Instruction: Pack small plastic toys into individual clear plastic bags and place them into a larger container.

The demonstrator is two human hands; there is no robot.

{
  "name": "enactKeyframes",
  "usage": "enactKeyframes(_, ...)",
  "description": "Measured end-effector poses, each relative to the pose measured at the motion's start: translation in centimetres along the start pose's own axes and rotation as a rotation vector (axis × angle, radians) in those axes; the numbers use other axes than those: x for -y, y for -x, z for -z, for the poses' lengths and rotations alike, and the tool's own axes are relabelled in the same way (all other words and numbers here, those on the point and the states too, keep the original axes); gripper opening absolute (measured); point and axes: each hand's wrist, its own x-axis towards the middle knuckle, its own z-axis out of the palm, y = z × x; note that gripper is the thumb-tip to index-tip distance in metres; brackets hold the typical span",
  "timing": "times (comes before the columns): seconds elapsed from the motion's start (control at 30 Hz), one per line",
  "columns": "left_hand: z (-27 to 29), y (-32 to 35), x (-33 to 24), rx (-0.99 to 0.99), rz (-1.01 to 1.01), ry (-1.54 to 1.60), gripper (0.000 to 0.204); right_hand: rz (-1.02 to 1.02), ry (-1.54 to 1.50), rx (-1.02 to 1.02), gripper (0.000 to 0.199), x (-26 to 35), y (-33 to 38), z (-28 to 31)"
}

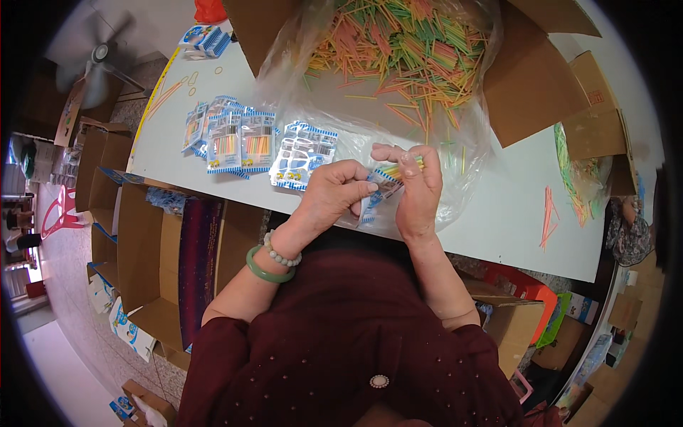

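My left hand (333, 191) pinches a small blue-and-white plastic packet (385, 186) between thumb and fingers, over the near edge of the table. My right hand (418, 191) is closed round a few thin coloured sticks (405, 168), whose ends are at the packet's mouth; how deep they sit inside is hidden by my fingers. Left of my hands lies a stack of flat packets (307, 153). Beyond it are several packets filled with coloured sticks (225, 146), piled loosely. Ahead, a large heap of pink, yellow and green sticks (405, 53) spills over a clear plastic sheet (341, 117).
Cardboard box flaps (533, 78) flank the heap. Another bag of sticks (580, 178) and loose pink sticks (548, 217) lie at the right. Rubber bands (192, 82) and a packet bundle (205, 41) are far left. Open cartons (153, 263) stand below the table, near a fan (102, 53).
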Motion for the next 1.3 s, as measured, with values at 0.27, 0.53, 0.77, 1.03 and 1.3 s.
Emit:
enactKeyframes(0.27,0.6,-1.3,0.0,-0.011,-0.072,0.038,0.006,0.038,0.053,0.096,0.012,0.3,-1.1,0.1)
enactKeyframes(0.53,1.3,-0.6,1.6,-0.096,-0.464,-0.142,0.011,-0.128,0.374,0.276,0.022,0.7,-0.7,-0.3)
enactKeyframes(0.77,-0.8,-1.9,1.3,-0.075,-0.466,0.057,0.014,-0.034,0.561,0.262,0.025,1.5,-0.1,3.1)
enactKeyframes(1.03,0.0,-2.2,0.8,-0.087,-0.5,-0.023,0.015,0.082,0.71,0.282,0.018,0.7,-1.7,2.9)
enactKeyframes(1.3,0.9,-1.6,1.1,-0.101,-0.496,-0.389,0.013,0.006,0.495,0.28,0.018,-0.4,-0.3,3.3)
